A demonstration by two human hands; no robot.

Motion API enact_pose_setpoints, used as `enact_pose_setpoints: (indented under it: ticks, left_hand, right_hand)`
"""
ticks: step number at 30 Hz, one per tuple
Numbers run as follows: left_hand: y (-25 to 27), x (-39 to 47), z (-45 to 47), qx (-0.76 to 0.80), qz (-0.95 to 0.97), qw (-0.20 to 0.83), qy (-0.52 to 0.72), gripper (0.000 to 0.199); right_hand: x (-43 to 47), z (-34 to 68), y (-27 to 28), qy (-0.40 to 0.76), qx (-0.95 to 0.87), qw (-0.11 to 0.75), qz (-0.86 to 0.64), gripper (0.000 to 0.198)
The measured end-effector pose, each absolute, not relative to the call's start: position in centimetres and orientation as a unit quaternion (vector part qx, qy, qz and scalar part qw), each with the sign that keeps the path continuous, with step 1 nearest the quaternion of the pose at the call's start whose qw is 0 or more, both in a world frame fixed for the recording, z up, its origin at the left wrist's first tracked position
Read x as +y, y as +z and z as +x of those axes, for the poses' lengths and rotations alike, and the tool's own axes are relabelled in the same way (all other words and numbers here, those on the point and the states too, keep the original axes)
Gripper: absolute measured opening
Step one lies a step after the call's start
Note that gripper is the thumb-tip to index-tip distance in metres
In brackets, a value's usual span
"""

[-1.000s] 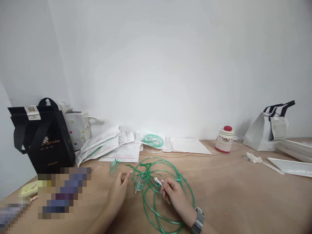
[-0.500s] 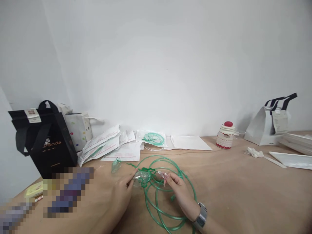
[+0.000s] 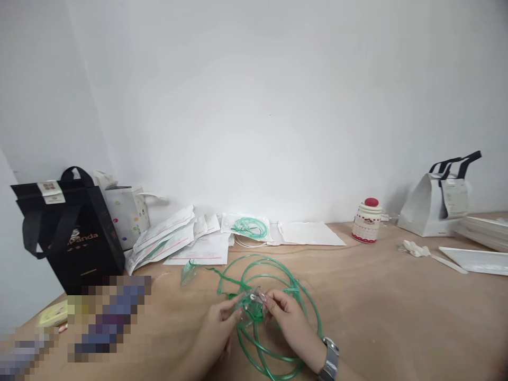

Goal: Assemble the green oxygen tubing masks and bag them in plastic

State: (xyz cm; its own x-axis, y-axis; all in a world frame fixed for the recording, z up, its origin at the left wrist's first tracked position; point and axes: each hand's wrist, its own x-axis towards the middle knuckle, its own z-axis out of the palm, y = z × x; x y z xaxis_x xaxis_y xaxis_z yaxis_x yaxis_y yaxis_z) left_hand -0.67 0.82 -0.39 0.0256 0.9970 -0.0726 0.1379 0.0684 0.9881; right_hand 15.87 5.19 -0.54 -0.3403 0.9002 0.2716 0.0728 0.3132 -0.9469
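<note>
Your left hand and right hand meet over the coil of green plastic tubing on the tan wooden table; the fingertips of both are pinched on a small clear plastic mask piece at the coil's 10 o'clock, fingers curled close, not spread; a silver wristwatch sits on your right wrist; a second clear green piece lies at 10 o'clock from your hands; a black paper bag stands at 9 o'clock; white sealed packets lie at 11 o'clock.
</note>
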Motion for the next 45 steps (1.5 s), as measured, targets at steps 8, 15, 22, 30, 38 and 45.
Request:
enact_pose_setpoints:
  ticks: [8, 15, 22, 30, 38, 45]
  left_hand:
    - [0.0, 0.7, -1.1, 0.372, 0.336, 0.713, 0.49, 0.049]
    - [-0.6, 2.0, -1.3, 0.41, 0.292, 0.556, 0.662, 0.034]
    - [-0.5, 1.5, -1.5, 0.406, 0.253, 0.579, 0.66, 0.022]
    - [-0.4, 1.4, -1.4, 0.392, 0.281, 0.599, 0.64, 0.02]
    - [-0.1, 1.3, -0.8, 0.441, 0.343, 0.545, 0.625, 0.034]
    - [0.0, 1.8, -1.1, 0.477, 0.375, 0.513, 0.608, 0.038]
  right_hand:
    - [4.2, 17.1, 0.5, 0.188, -0.85, 0.415, -0.266, 0.025]
    - [3.1, 16.4, 0.4, 0.213, -0.876, 0.356, -0.246, 0.022]
    - [4.7, 16.1, -0.2, 0.37, -0.721, 0.478, -0.339, 0.03]
    - [4.8, 15.6, -0.2, 0.447, -0.694, 0.447, -0.346, 0.037]
    - [3.6, 15.4, 0.1, 0.39, -0.769, 0.394, -0.318, 0.038]
    - [3.5, 15.2, 0.0, 0.38, -0.786, 0.377, -0.31, 0.039]
